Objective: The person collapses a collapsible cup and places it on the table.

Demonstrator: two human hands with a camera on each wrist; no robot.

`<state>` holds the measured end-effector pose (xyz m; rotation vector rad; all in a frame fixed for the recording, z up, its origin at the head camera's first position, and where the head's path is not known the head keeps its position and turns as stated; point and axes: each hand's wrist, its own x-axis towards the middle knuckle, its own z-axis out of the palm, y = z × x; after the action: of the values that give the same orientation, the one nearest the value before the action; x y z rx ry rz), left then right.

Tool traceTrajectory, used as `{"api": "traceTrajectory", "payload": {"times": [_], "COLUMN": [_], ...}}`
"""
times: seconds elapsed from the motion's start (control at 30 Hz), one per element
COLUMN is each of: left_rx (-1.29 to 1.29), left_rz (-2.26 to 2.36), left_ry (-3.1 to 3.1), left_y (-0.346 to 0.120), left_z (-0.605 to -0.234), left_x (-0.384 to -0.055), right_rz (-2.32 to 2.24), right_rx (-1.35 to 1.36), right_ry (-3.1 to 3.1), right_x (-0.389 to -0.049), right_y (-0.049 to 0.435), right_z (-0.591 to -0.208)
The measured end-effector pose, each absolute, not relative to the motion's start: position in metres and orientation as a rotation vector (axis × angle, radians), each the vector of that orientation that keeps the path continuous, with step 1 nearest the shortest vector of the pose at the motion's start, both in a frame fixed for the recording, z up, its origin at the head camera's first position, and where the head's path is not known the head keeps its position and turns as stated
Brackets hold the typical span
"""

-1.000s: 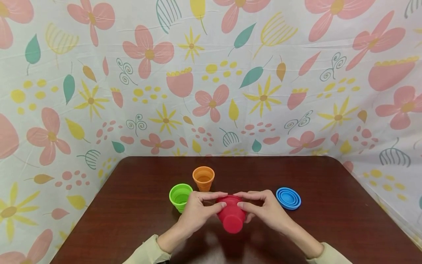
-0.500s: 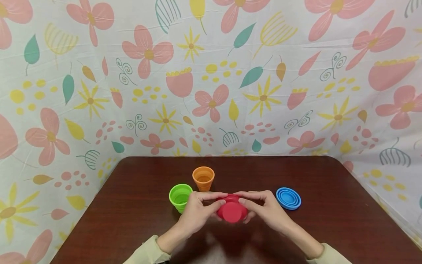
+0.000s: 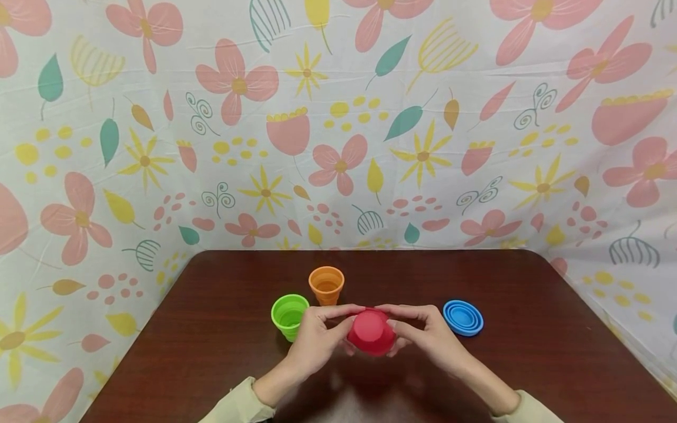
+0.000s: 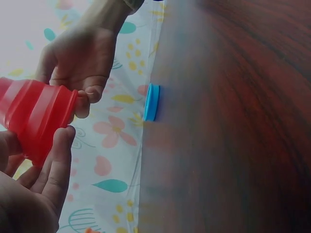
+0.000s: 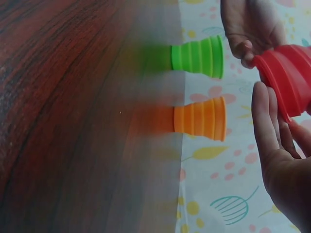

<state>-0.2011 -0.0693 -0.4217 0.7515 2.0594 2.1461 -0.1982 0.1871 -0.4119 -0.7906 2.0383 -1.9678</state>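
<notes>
Both hands hold a red collapsible cup [image 3: 372,335] up over the table, between them at mid-body. Its ridged wall is stretched out in the left wrist view, and its flat closed base faces up toward the head camera. My left hand [image 3: 316,341] grips the left side, with the thumb on the wall and fingers along the rim. On the right side, my right hand [image 3: 431,338] grips it the same way. Most of the rim is hidden from the head camera; in the right wrist view fingers [image 5: 265,116] lie against the rim.
A green cup [image 3: 290,317] stands opened out just left of the left hand, partly behind it. Behind it is an opened orange cup [image 3: 326,286]. A blue collapsible cup [image 3: 462,318] lies flattened right of the right hand. The dark wooden table [image 3: 227,305] meets a floral cloth [image 3: 338,117].
The red cup has tipped in the hands: its base, earlier pointing down toward the camera, has swung upward. Both hands stay nearly in place, and the other cups have not moved.
</notes>
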Motion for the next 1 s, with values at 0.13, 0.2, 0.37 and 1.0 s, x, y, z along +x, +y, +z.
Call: {"api": "traceTrajectory", "payload": {"times": [0.13, 0.2, 0.37, 1.0], "left_rx": [0.724, 0.715, 0.751, 0.709], "left_rz": [2.148, 2.154, 2.179, 2.138], "left_ry": [2.033, 2.008, 1.89, 2.117], "left_y": [-0.0688, -0.0687, -0.0694, -0.0661], "left_z": [-0.4232, -0.4233, -0.4227, -0.4217], "left_x": [-0.2004, -0.2, -0.1989, -0.201], "right_rz": [-1.966, -1.961, -1.935, -1.961], "right_rx": [-0.809, -0.811, -0.785, -0.823], "right_ry": [2.112, 2.176, 2.369, 2.018], "right_x": [-0.1991, -0.1997, -0.2008, -0.1954], "right_y": [0.1857, 0.1851, 0.1842, 0.1833], "right_z": [-0.415, -0.4164, -0.4181, -0.4087]}}
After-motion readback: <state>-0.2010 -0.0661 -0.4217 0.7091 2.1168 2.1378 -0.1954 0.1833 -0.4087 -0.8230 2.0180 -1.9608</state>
